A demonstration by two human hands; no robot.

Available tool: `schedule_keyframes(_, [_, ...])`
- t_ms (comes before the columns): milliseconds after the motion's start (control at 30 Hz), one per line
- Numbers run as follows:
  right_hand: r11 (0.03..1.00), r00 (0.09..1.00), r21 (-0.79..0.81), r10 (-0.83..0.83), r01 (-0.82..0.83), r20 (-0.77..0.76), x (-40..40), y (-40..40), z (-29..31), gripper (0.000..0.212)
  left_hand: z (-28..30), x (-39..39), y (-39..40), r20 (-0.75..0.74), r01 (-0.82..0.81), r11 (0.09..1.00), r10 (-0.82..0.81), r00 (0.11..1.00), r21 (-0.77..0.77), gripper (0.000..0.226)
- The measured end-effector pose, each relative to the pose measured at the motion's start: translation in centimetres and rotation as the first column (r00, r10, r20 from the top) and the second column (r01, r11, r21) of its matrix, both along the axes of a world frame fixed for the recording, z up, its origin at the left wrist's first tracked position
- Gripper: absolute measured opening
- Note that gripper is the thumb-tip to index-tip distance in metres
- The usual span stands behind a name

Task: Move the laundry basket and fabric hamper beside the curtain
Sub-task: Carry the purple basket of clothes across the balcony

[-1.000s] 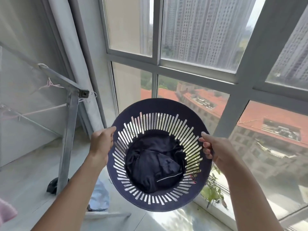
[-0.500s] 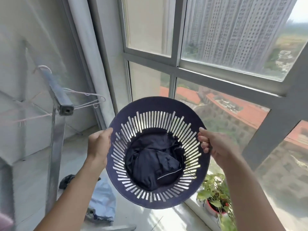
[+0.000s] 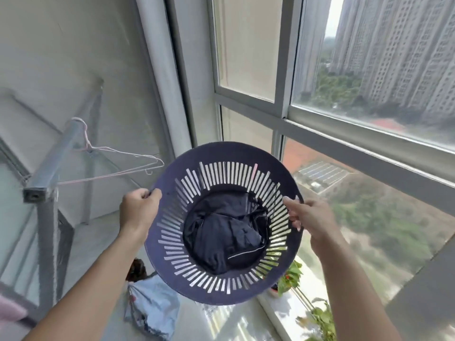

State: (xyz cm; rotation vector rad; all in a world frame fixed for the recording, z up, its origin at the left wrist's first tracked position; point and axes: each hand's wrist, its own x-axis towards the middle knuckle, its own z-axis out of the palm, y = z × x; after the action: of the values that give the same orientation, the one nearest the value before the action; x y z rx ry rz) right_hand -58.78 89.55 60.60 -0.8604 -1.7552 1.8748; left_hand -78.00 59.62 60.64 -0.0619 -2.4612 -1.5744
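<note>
The laundry basket (image 3: 222, 222), a round navy plastic tub with slotted walls, is held in the air between both hands, its mouth tipped toward the camera. A dark garment (image 3: 226, 236) lies crumpled on its floor.

The left hand (image 3: 139, 211) grips the basket rim on its side, fingers curled over the edge. The right hand (image 3: 309, 217) holds the opposite rim, thumb on top and fingers wrapped beneath. Both arms are extended forward.

Beyond the left hand, a pale rolled curtain (image 3: 161, 77) hangs down the corner beside the window frame (image 3: 283, 114). To the outside of the left hand stands a metal drying rack (image 3: 49, 173) with a wire hanger (image 3: 115, 166) hooked on its rail. Below the left forearm, a light blue fabric item (image 3: 154, 308) sits on the floor; it may be the fabric hamper, but this cannot be confirmed from this view. Below the right forearm, potted plants (image 3: 289, 279) stand on the window ledge.

Task status: the basket is lifted and in transit, facing the curtain corner, and is not yet set down. Remaining, by judgement: lower the basket to the floor next to the curtain, release both hands, then place the fabric hamper there as well.
</note>
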Motion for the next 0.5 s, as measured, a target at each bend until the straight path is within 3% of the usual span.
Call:
schedule_keyframes(133, [0.999,0.997,0.038,0.011,-0.014,0.070,-0.2,1.4,-2.4,0.025,0.2,-0.5,1.6,-0.076,-0.058,0.986,0.047,0.996,-0.154,0.031])
schedule_keyframes(333, [1.000,0.983,-0.008,0.001,0.000,0.184,-0.8,2.4,-5.4,0.033,-0.4,-1.1,2.8,-0.134,-0.140,0.965,0.112,0.985,-0.220,0.033])
schedule_keyframes(500, [0.994,0.964,-0.086,0.093,-0.074,0.250,-1.9,3.3,-5.7,0.021,-0.7,-2.5,3.6,-0.198,-0.168,0.943,0.114,0.974,-0.286,0.035])
